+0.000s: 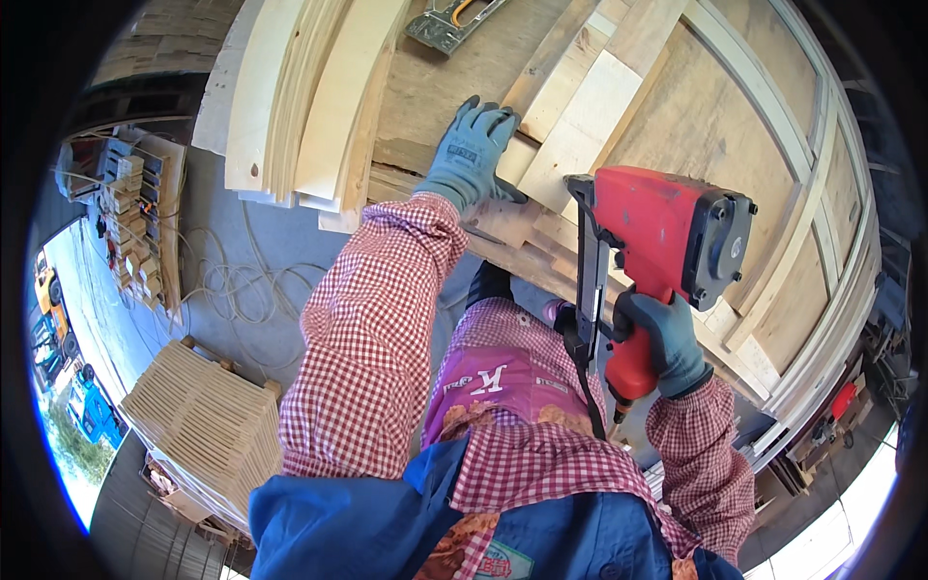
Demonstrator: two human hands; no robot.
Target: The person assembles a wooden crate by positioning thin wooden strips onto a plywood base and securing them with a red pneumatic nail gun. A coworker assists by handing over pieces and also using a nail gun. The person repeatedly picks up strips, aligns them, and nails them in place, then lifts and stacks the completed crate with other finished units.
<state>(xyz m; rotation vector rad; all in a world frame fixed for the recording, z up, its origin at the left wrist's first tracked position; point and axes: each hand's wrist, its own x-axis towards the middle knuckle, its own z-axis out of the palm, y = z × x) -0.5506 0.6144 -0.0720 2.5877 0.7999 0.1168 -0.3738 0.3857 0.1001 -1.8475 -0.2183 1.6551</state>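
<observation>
My right hand (pixel 667 338), in a grey-blue glove, is wrapped around the handle of a red pneumatic nail gun (pixel 657 222). The gun's nose rests at or just above the pale wooden strips (pixel 592 106) on the bench; whether it touches them I cannot tell. My left hand (pixel 471 155), gloved in the same way, is on a short wooden block (pixel 517 158) beside those strips. Its fingers reach over the far side and its thumb lies along the near side. The glove hides part of the block.
Long pale boards (pixel 333 106) are stacked left of my left hand. A staple gun (pixel 452 24) lies at the far edge. A wooden frame panel (pixel 735 97) spans the right side. Hose loops (pixel 237 280) lie on the floor, near a slatted wood stack (pixel 203 406).
</observation>
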